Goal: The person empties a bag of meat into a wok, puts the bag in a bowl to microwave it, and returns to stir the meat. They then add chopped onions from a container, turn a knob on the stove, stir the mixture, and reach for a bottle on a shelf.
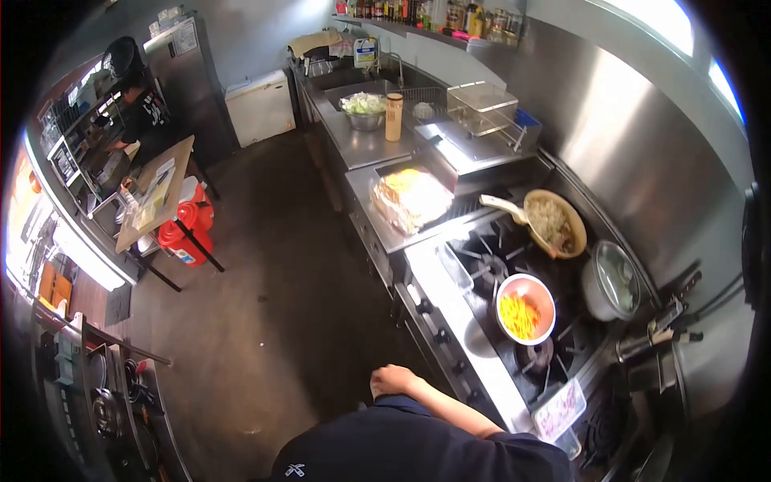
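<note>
My right hand [393, 380] is in front of my dark shirt at the bottom middle, the bare forearm reaching across from the right. Its fingers are curled closed; a small pale edge shows beneath them, too small to name. My left hand does not show. Right of the hand is the gas stove [490, 365]. On it are a pot of orange strips [520, 316], a light-coloured frying pan [582, 233] with pale chopped food, and a lidded pot [614, 281]. Near my right elbow a clear container of purple-white pieces [560, 410] rests at the stove's front corner.
Beyond the stove, a plastic-wrapped food pack [411, 199] sits on the steel counter [353, 145], with a bowl of chopped greens [365, 111] and a tan cylinder [393, 117] farther back. Red buckets [186, 233] stand under a wooden table [173, 189]. A person [148, 116] stands behind it.
</note>
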Demonstrator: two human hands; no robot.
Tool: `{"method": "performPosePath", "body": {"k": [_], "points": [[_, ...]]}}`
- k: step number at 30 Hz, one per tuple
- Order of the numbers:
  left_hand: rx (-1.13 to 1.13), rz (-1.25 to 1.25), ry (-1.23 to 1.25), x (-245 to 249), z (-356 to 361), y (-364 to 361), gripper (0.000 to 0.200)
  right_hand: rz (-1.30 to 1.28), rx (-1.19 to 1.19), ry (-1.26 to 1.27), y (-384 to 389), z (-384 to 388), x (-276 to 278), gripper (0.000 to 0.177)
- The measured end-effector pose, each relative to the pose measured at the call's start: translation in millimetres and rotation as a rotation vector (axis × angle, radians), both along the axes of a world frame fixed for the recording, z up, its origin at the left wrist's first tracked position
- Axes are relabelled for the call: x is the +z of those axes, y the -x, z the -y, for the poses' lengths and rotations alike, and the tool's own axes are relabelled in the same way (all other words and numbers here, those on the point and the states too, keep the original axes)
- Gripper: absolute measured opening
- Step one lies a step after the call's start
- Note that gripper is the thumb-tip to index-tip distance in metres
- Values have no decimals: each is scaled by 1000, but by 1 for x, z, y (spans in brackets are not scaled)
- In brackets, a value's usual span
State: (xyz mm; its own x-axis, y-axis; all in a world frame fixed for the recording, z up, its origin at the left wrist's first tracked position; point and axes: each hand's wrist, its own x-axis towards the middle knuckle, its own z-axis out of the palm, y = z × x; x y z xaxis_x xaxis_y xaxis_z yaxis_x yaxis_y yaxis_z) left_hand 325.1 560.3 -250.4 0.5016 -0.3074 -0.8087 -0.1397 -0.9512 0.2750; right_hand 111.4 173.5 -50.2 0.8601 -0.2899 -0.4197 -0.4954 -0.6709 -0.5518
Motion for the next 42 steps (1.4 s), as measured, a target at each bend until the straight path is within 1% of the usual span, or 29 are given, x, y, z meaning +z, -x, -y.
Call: {"method": "performPosePath", "body": {"k": [2, 4, 5, 6, 9, 12, 14, 16, 18, 19, 21, 23, 24, 25, 26, 28, 29, 30, 31, 32, 33, 34, 35, 36, 37, 38, 39, 40, 42], "points": [[50, 36, 32, 5, 36, -29, 70, 122, 95, 6, -70, 33, 4, 24], [100, 83, 79, 12, 72, -62, 71, 137, 137, 24, -136, 60, 22, 26], [126, 111, 107, 15, 91, -80, 71, 189, 140, 4, -163, 72, 35, 23], [148, 134, 134, 19, 110, -99, 72, 172, 182, -17, -190, 86, 43, 26], [216, 158, 197, 25, 155, -149, 71, 214, 239, -55, -258, 121, 44, 27], [274, 157, 217, 20, 186, -199, 70, 229, 296, -125, -321, 151, 22, 28], [302, 162, 188, 9, 198, -243, 69, 149, 326, -114, -360, 175, -10, 28], [314, 160, 131, 4, 204, -292, 69, 86, 282, -139, -389, 202, -28, 27], [316, 161, 86, 12, 216, -344, 68, -7, 221, -109, -412, 226, -35, 27], [312, 170, 77, 16, 225, -373, 68, -2, 210, -110, -425, 236, -31, 27], [299, 191, 87, 27, 254, -436, 67, -1, 169, -207, -451, 266, -20, 28], [273, 225, 135, 39, 291, -500, 67, 21, 110, -163, -482, 294, -20, 27], [260, 242, 181, 58, 320, -528, 67, 38, 68, -117, -497, 305, -15, 27], [252, 259, 236, 77, 357, -557, 67, -27, 46, -180, -515, 321, -11, 42], [258, 270, 313, 106, 402, -580, 66, -28, 31, -182, -533, 332, -7, 42], [315, 271, 479, 180, 505, -602, 62, 189, -134, -207, -575, 353, -4, 71], [290, 166, 717, 149, 546, -635, 57, 308, -150, -172, -599, 364, -2, 83], [268, 3, 868, 176, 597, -645, 42, 428, -164, -134, -626, 375, 1, 95], [293, -217, 1170, 225, 649, -636, 32, 582, -170, -172, -657, 388, 8, 95], [225, -328, 1276, 240, 690, -636, 32, 736, -174, -204, -681, 404, 24, 96], [139, -417, 1301, 233, 730, -645, 34, 554, -299, -472, -695, 425, 85, 92], [266, -532, 1429, 260, 771, -652, 26, 674, -374, -583, -709, 452, 95, 81], [156, -418, 1393, 276, 805, -666, 24, 720, -318, -426, -725, 488, 87, 77], [49, -303, 1348, 288, 832, -680, 22, 758, -267, -272, -741, 520, 91, 73], [26, -311, 1347, 296, 855, -692, 22, 696, -252, -280, -751, 546, 95, 68], [-66, -230, 1365, 302, 875, -705, 23, 708, -273, -276, -763, 566, 97, 68], [-160, -147, 1384, 308, 896, -720, 23, 663, -241, -263, -776, 585, 101, 67], [-185, -157, 1384, 315, 915, -735, 23, 614, -210, -247, -788, 607, 105, 66], [-273, -13, 1379, 321, 950, -762, 26, 659, -222, -239, -816, 645, 107, 68]]}}
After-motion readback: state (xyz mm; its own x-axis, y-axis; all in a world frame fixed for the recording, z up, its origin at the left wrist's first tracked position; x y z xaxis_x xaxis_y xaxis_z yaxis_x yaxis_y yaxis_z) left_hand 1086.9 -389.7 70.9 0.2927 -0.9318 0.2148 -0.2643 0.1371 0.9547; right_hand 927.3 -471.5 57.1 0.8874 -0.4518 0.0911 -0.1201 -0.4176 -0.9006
